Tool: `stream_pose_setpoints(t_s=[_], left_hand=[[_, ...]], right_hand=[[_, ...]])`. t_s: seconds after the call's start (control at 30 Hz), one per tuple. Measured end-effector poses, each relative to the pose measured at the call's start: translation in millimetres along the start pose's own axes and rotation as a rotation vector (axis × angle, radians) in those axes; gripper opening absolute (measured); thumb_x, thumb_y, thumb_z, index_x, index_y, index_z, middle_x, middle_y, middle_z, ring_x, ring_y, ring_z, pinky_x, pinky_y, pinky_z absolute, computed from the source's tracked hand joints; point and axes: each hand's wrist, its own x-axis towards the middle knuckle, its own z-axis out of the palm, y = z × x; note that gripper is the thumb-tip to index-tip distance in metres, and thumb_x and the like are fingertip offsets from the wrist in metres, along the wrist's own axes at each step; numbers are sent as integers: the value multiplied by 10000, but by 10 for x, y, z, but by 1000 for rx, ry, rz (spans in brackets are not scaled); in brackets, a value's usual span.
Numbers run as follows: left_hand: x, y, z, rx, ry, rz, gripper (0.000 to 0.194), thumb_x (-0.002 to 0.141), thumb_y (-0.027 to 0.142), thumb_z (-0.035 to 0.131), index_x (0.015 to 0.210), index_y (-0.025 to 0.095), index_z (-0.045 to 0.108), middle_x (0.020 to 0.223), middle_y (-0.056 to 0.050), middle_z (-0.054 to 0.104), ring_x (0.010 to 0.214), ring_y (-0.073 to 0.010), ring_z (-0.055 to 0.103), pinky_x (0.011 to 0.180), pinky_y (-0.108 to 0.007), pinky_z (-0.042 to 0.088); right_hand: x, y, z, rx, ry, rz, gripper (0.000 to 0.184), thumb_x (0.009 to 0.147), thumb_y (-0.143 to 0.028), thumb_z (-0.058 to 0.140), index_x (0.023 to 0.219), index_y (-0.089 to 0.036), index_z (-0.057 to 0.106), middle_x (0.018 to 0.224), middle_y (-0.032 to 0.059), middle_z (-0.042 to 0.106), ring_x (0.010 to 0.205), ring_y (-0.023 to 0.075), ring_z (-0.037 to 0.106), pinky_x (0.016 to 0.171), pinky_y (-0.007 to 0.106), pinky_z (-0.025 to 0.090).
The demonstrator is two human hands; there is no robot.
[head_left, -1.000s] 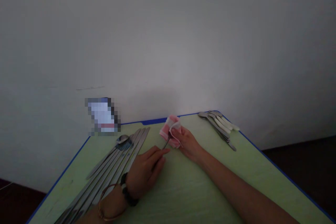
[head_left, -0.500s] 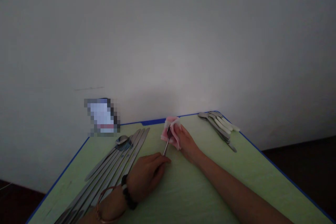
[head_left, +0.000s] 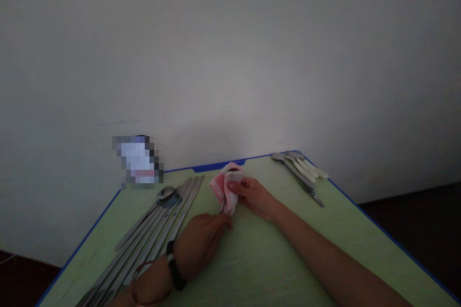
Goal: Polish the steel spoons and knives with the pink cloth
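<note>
Holding a metal utensil [head_left: 222, 206] in a pink-and-white cloth [head_left: 222, 184].
The left hand [head_left: 203, 241] pinches the handle's near end; the right hand [head_left: 254, 196] clasps the cloth around the upper part, above the green table [head_left: 264, 264], between long metal cutlery [head_left: 157, 220] and a smaller cutlery pile [head_left: 301, 172].

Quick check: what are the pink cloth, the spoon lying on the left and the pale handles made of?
Pink cloth: soft fabric, maybe cotton, from its loose folds.
Spoon lying on the left: metal, likely stainless steel, from its gray, glossy shine.
Pale handles: probably plastic, looking smooth and evenly colored; the picture can't settle it.
</note>
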Motion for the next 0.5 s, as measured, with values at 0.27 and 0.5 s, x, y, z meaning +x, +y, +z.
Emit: stream_pose_setpoints(t_s=[0.27, 0.5], left_hand=[[-6, 11, 13, 51, -17, 32, 283, 895, 163, 292, 968, 215, 561, 806, -34, 674, 704, -195, 619, 681, -316, 466], [6, 30, 21, 73, -4, -3, 274, 883, 137, 298, 972, 211, 546, 761, -31, 666, 684, -190, 619, 667, -299, 456]], right_hand=[[20, 44, 116, -322, 203, -183, 321, 658, -469, 665, 675, -153, 609, 563, -24, 552, 493, 90, 429, 475, 224, 299], [53, 127, 84, -296, 418, -300, 453, 745, -623, 475, 717, -187, 592, 547, -5, 551, 518, 132, 467, 500, 256, 333]])
